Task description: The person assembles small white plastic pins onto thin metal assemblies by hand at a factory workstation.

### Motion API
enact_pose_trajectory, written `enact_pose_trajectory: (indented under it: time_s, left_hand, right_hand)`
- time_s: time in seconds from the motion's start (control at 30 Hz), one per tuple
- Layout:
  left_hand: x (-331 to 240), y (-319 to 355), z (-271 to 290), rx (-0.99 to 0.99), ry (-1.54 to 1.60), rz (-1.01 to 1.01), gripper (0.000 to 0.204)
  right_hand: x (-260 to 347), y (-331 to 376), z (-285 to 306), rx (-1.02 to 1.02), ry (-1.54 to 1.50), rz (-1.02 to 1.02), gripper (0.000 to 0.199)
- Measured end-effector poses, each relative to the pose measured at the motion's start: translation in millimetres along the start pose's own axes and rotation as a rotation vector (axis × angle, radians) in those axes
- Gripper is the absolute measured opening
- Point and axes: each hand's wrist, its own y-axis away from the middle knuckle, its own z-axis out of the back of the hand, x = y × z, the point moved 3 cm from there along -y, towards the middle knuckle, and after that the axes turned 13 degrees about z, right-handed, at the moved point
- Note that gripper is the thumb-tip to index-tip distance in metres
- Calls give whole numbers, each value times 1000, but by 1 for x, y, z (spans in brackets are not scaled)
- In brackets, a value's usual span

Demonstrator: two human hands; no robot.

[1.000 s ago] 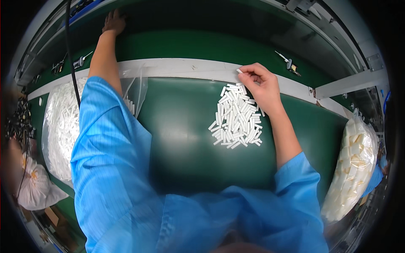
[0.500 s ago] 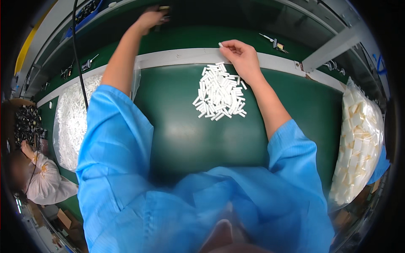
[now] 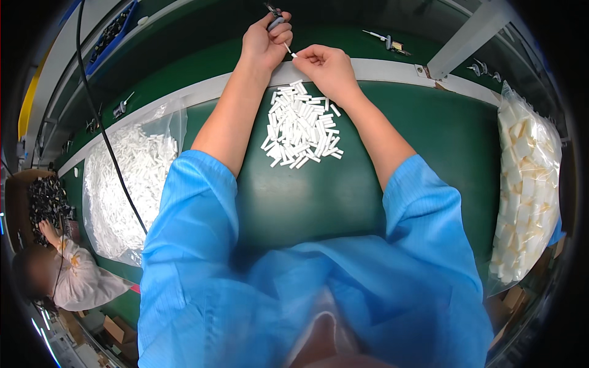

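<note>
My left hand (image 3: 261, 48) is closed around a small grey and black mechanical part (image 3: 277, 23), whose thin shaft points down and right out of the fingers. A short white tube (image 3: 294, 55) is pinched between the thumb and fingers of my right hand (image 3: 329, 69). That tube meets the tip of the shaft; whether it sits over the end is too small to tell. Just below both hands, a loose pile of short white tubes (image 3: 300, 126) lies on the green work surface (image 3: 294, 205).
A clear bag of white tubes (image 3: 126, 190) lies by my left arm, a black cable crossing it. At far right stands a bag of pale pieces (image 3: 526, 196). Similar parts (image 3: 389, 43) rest beyond the white rail (image 3: 383, 69). A co-worker (image 3: 92, 279) reaches into a box (image 3: 18, 202).
My left hand has come right and nearer with the mechanical part, meeting the right hand. The right hand's white tube is now at the shaft's tip. The whole view has shifted slightly.
</note>
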Motion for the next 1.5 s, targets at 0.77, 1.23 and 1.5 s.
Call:
enact_pose_trajectory:
  time_s: [0.77, 1.23, 1.5]
  left_hand:
    - [50, 23, -46, -245, -380, -115, 18]
    - [54, 22, -54, -394, -644, -191, 19]
    - [-4, 32, -60, -506, -1478, -341, 20]
  right_hand:
    - [-15, -4, 12, -263, -381, -152, 20]
    - [12, -5, 23, -154, 454, 380, 18]
    - [30, -7, 21, 292, 409, 179, 16]
